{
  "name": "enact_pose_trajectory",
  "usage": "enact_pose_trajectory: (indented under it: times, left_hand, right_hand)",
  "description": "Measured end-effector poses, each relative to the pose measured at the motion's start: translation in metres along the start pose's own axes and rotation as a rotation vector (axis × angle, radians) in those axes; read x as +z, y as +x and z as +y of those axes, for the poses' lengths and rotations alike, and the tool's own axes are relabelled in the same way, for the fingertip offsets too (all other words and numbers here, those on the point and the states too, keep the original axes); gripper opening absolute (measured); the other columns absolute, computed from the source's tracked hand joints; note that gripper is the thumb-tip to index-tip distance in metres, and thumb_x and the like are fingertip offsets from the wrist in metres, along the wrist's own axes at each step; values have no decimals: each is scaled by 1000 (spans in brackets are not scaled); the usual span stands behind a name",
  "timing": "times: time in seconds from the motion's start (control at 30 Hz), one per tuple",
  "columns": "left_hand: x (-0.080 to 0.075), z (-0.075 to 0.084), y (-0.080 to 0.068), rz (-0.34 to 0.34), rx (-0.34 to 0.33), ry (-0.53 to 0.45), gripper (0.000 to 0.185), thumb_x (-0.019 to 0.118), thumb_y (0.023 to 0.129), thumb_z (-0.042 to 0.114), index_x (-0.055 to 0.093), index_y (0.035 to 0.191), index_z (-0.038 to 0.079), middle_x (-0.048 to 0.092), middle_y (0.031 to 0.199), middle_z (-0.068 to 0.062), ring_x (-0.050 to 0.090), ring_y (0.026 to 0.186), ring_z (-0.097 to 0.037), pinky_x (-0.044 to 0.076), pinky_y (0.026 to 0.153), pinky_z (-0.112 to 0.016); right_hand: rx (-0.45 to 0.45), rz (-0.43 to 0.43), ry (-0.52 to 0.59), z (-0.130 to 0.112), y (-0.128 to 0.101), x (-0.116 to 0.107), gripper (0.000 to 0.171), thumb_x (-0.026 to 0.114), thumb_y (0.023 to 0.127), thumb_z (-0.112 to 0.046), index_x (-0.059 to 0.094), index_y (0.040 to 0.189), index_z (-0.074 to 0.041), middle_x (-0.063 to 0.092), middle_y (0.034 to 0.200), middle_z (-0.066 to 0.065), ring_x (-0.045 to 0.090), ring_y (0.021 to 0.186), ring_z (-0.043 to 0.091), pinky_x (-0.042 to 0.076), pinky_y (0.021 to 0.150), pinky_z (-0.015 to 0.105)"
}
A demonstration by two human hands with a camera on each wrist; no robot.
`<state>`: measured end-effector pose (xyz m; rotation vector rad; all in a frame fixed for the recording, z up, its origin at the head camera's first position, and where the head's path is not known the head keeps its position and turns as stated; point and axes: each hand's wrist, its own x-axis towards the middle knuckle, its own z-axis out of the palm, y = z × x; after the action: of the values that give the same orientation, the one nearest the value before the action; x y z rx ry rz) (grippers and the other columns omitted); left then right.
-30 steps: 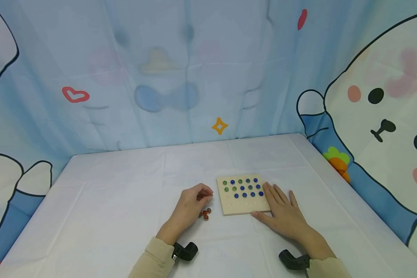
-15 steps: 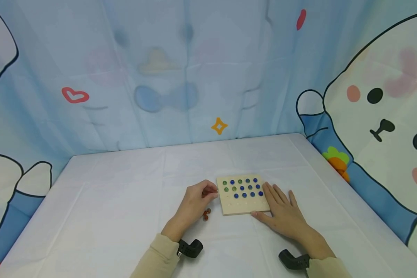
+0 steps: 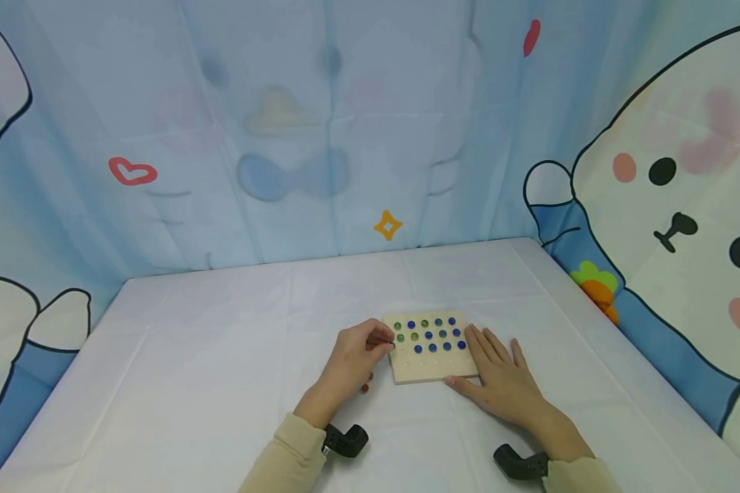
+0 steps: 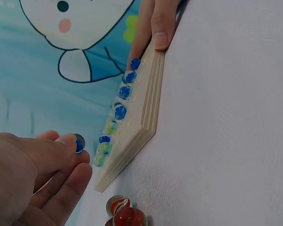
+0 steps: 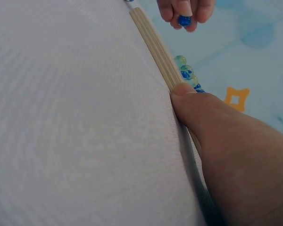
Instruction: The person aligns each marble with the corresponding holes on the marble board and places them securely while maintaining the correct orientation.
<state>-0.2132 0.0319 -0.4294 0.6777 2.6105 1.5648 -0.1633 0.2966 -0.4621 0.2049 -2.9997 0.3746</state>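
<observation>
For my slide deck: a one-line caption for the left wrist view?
Left hand pinches a blue glass marble beside a marble-filled wooden board.

Both arms wear long sleeves of a pale beige, soft-looking cloth, the left sleeve (image 3: pixel 286 455) and the right sleeve (image 3: pixel 582 476) each ending in a plain cuff at the wrist. Under each cuff sits a small black device with a rounded, bent shape like a short elbow pipe, matte in finish: one at the left wrist (image 3: pixel 345 440), one at the right wrist (image 3: pixel 518 463). The left one shows a small pale spot where it meets the cuff. The left hand (image 3: pixel 351 359) and the right hand (image 3: pixel 499 380) are bare, with no rings, and the nails are short and unpainted
</observation>
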Motion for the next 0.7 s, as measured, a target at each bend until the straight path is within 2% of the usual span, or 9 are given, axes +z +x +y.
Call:
enact_pose_trajectory:
  times: [0.17, 0.7]
  left_hand:
    - [4, 2, 3, 6, 21, 20, 12, 69, 92, 11, 67, 104, 13, 71, 99, 3, 67, 89, -7, 54, 79, -18]
    - [17, 4, 10, 21, 38, 7, 12, 71, 89, 2, 68, 99, 7, 72, 95, -3, 65, 87, -8, 55, 77, -18]
  right_hand:
    - [5, -1, 2, -1, -1, -1, 106, 55, 86, -70, 23, 154, 3, 24, 161, 23, 18, 149, 44, 3, 116, 70]
    - [6, -12, 1, 0, 0, -1, 106, 54, 86, -71, 21, 155, 3, 23, 162, 22, 17, 149, 43, 2, 117, 70]
